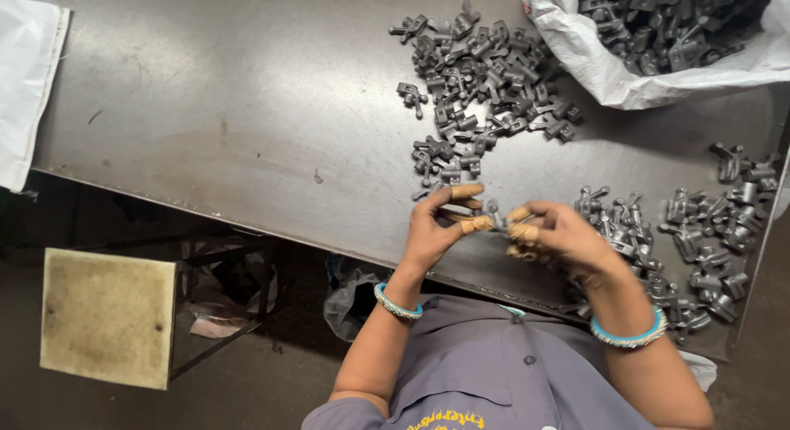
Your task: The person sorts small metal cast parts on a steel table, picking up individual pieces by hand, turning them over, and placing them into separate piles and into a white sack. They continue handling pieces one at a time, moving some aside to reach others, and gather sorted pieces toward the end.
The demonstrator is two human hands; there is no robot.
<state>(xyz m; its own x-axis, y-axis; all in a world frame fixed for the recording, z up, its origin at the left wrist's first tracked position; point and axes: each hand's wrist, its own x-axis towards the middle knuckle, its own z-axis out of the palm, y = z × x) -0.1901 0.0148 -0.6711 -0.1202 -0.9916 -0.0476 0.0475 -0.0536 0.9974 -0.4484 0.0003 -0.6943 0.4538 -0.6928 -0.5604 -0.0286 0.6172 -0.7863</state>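
Note:
My left hand [440,223] and my right hand [559,237] meet above the near edge of a dark metal table [247,109]. Together they pinch one small grey metal part [495,214] between fingertips wrapped in tan tape. A turquoise bangle sits on each wrist. A heap of similar grey metal parts [481,76] lies just beyond my left hand. Another spread of such parts [691,241] lies under and to the right of my right hand.
A white sack [625,68] full of the same parts stands open at the table's far right. White fabric [25,84] hangs at the left edge. A worn square stool [107,315] stands on the floor at the lower left.

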